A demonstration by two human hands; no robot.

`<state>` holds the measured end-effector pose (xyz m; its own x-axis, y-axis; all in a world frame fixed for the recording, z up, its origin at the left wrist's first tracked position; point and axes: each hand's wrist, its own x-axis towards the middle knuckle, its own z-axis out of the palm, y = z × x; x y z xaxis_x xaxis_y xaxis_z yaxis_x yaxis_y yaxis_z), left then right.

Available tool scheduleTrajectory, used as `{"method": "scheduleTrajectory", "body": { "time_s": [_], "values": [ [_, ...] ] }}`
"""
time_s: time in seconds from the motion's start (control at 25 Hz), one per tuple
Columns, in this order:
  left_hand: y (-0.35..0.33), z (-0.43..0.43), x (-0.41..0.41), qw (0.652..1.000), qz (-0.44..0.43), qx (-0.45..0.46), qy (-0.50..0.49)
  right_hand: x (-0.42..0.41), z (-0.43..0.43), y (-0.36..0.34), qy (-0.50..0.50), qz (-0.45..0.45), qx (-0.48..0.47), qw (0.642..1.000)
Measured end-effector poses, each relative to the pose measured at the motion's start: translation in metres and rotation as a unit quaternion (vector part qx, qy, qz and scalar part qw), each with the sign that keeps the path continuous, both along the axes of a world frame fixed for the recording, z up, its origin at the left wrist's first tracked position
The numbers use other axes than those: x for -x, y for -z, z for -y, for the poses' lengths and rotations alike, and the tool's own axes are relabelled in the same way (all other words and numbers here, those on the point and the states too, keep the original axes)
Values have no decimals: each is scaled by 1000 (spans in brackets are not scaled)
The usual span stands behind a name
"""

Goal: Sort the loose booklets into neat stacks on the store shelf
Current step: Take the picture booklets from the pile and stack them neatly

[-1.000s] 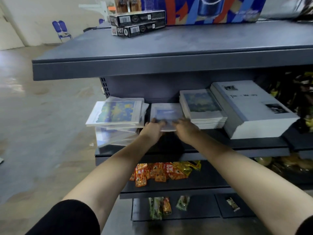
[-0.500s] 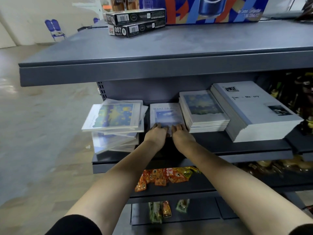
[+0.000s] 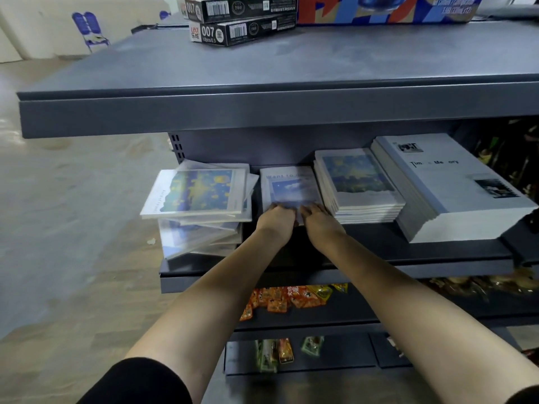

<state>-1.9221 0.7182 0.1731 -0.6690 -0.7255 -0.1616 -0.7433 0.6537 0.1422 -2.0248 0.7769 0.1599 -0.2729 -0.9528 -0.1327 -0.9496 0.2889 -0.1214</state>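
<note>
- Both my hands sit at frame centre on the near edge of the sky booklet [image 3: 288,186]. My left hand [image 3: 277,221] covers its near left corner, my right hand [image 3: 319,221] its near right corner.
- A second ago the booklet was partly lifted, its near edge in my fingers. Now it lies flat on the shelf [image 3: 364,252], pushed back into the gap.
- My grip: fingers lie flat and spread on the cover, pressing rather than pinching. Whether any fingertip still curls under the edge, I cannot tell.
- The booklet now sits between the loose pile [image 3: 198,199] at centre left and the neat stack [image 3: 358,185] just right of it. Its right edge is close against that stack.
- I judge this one placed: it starts its own stack, square to the shelf front.
- The loose pile is the work left. Its top booklet is skewed, and the clear-wrapped ones below fan out and slump toward the shelf's left end.
- The big white stack [image 3: 455,188] at centre right looks tidy already.
- Next I would let go here and reach left. The slippery wraps may slide off the shelf end if I pull carelessly.
</note>
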Motion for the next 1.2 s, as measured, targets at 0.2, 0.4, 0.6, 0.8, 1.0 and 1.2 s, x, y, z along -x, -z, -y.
{"method": "scheduleTrajectory", "body": {
  "time_s": [0.2, 0.4, 0.6, 0.8, 1.0, 1.2],
  "values": [
    [-29, 6, -4, 993, 81, 68, 50, -5, 6, -37, 14, 57, -10, 998],
    [-43, 28, -57, 992, 24, 120, 13, -32, 24, -55, -78, 31, 86, 993],
    [-42, 44, -124, 992, 46, 103, -65, -86, 47, -55, -158, 9, 92, 983],
    [-35, 64, -180, 986, 22, 137, -87, -135, 71, -62, -206, -6, 71, 976],
    [-17, 82, -232, 985, 20, 137, -100, -179, 95, -47, -216, -41, 55, 974],
    [-6, 92, -244, 984, -81, 134, -81, -188, 102, -31, -192, -89, 71, 975]
  ]
}}
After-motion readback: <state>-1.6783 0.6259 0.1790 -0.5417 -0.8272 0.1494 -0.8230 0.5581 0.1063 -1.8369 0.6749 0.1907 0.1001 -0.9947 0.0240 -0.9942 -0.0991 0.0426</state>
